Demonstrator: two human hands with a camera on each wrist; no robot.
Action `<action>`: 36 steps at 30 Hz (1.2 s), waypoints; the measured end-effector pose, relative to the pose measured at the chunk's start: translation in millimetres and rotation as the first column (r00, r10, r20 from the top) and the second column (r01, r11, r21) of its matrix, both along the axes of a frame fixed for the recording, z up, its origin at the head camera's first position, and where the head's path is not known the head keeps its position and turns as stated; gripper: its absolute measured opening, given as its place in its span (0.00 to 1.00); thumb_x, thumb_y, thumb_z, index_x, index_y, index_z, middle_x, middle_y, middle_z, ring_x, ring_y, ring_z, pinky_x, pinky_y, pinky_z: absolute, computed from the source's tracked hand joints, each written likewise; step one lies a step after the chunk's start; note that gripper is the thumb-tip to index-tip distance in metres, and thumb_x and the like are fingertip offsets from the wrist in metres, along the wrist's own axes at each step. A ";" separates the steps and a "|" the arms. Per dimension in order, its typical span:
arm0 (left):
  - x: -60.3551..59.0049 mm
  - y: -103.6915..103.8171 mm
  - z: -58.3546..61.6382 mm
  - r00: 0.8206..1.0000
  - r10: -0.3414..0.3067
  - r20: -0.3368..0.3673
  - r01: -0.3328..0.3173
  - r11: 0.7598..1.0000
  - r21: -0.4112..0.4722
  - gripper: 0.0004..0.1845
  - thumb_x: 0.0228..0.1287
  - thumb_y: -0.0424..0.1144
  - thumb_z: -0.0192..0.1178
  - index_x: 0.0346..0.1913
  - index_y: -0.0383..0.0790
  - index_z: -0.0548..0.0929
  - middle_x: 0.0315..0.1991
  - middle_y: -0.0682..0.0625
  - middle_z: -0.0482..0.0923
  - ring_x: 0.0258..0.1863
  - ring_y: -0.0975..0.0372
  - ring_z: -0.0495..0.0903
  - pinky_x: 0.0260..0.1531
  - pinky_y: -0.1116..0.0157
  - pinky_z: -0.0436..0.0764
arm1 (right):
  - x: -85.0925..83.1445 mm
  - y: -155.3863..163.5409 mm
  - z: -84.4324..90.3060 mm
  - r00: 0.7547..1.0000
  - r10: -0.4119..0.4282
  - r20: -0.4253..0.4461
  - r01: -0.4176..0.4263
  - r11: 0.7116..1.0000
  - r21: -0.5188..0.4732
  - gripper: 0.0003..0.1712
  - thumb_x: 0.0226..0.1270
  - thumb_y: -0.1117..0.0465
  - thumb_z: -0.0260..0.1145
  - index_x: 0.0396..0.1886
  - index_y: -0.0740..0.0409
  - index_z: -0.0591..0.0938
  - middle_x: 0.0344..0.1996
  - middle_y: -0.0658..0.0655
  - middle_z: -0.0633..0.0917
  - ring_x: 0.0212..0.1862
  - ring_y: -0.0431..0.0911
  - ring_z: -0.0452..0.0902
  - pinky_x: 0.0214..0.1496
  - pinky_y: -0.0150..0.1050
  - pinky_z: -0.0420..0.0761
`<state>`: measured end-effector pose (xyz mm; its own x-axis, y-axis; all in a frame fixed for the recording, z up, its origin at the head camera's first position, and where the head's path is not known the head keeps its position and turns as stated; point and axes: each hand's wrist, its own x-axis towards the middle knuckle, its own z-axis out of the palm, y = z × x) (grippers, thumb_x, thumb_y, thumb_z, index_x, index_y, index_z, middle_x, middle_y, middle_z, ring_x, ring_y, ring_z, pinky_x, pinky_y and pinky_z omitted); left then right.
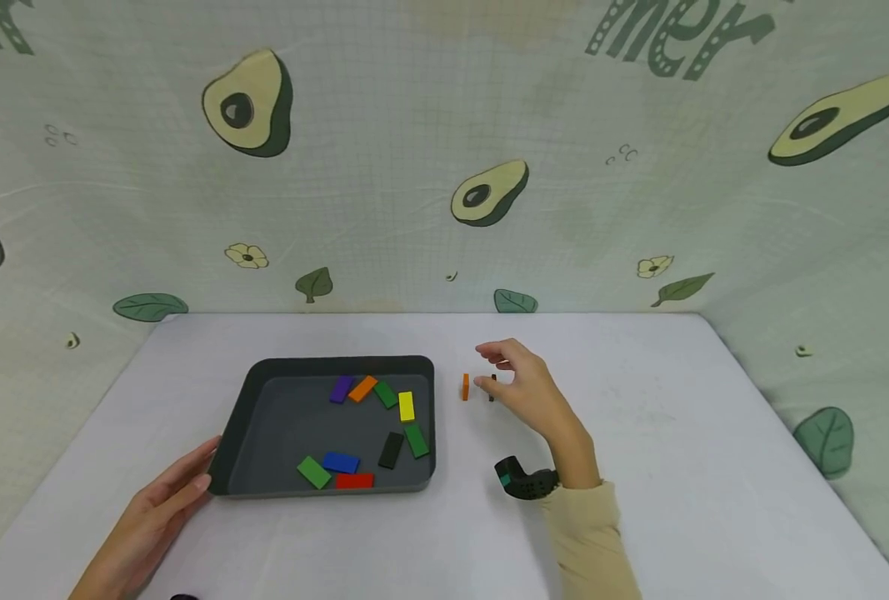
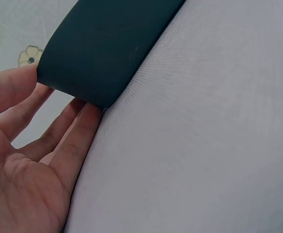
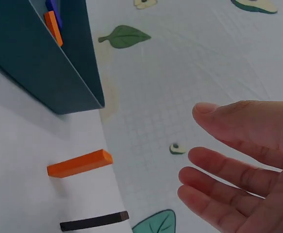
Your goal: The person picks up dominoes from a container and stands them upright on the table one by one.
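left hand grips the tray at its near left corner; right hand, empty, is near an orange block and black block past the right edge.

Dark grey tray, avocado-patterned backdrop

Green letters "mer" stand on the backdrop cloth (a fragment upper left is illegible).

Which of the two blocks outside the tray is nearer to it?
The orange block on the table, between the tray and the black block; that black one sits farther out.
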<state>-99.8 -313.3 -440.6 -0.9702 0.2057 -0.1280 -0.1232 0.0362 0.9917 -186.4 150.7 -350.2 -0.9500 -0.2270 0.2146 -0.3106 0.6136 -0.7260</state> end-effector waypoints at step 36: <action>-0.2 1.8 0.3 0.999 -0.031 -0.015 0.031 1.000 -0.002 0.27 0.73 0.33 0.43 0.73 0.41 0.52 0.59 0.74 0.65 0.55 0.86 0.65 0.46 0.83 0.72 | 15.6 -66.4 -10.3 0.939 0.275 0.206 -0.301 0.948 0.104 0.23 0.62 0.62 0.65 0.57 0.57 0.75 0.56 0.54 0.75 0.59 0.50 0.70 0.61 0.45 0.73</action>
<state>-100.0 -311.5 -440.3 -0.9650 0.2358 -0.1143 -0.1075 0.0414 0.9933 -170.8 84.3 -360.5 -0.8596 -0.5108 -0.0102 -0.3554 0.6121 -0.7065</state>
